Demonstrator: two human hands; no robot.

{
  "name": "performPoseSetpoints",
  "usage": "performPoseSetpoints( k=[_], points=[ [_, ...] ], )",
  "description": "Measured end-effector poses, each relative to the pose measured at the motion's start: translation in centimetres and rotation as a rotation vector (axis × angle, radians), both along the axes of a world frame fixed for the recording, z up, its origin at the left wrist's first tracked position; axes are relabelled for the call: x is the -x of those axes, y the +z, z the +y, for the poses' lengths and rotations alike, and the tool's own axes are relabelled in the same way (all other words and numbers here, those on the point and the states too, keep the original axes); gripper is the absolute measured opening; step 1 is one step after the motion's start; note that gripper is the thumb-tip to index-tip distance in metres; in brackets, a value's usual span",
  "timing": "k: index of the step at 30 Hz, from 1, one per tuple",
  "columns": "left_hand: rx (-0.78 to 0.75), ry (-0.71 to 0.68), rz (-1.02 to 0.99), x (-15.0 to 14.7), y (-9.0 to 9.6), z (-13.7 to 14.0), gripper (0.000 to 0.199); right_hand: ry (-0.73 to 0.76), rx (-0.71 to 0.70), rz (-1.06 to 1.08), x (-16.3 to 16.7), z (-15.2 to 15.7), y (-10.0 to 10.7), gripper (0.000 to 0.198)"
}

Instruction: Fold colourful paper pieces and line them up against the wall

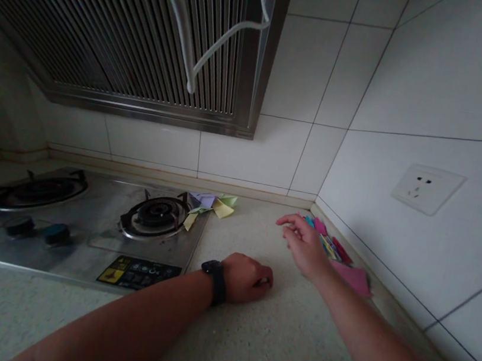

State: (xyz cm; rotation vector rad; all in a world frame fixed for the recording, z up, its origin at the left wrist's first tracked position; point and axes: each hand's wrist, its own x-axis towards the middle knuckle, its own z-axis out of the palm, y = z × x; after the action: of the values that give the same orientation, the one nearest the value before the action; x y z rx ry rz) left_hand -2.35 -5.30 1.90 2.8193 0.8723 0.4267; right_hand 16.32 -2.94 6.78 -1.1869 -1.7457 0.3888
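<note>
My left hand [247, 279], with a black watch [216, 281] at its wrist, rests on the speckled countertop [226, 346]. Its fingers are curled in, and nothing shows between them. To the right, my right hand [304, 243] is open, palm down, its index finger stretched out to the left and the others slightly bent. Just beside it, along the right wall, lies a pile of coloured paper pieces [334, 248], partly hidden by the hand. A pink sheet [351, 278] sits at the pile's near end. Crumpled purple, yellow and green papers [213, 203] lie at the stove's back right corner.
A steel gas stove [100, 238] with two burners and two knobs fills the left side. Above it hangs a range hood [152, 111], with a white cable [185, 29] in front. White tiled walls meet behind the counter, and a socket [428, 189] is on the right one.
</note>
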Motion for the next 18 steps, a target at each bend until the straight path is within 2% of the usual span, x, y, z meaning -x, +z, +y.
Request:
performPoseSetpoints(
  k=[3, 5, 11, 18],
  points=[
    [-0.029, -0.017, 0.004, 0.0, -0.1, 0.0, 0.021, 0.028, 0.014, -0.073, 1.9, 3.2, 1.8, 0.031],
    [-0.055, -0.034, 0.019, 0.0, 0.0, -0.1, 0.021, 0.053, 0.062, -0.101, 3.4, 6.0, 2.1, 0.038],
    [-0.095, -0.066, 0.07, 0.1, 0.4, -0.4, 0.02, 0.165, 0.186, -0.325, 6.4, 12.9, 0.3, 0.044],
    [-0.127, -0.057, 0.117, -0.2, 0.5, -0.5, 0.017, 0.245, 0.219, -0.389, 7.6, 16.6, -1.9, 0.045]
  ],
)
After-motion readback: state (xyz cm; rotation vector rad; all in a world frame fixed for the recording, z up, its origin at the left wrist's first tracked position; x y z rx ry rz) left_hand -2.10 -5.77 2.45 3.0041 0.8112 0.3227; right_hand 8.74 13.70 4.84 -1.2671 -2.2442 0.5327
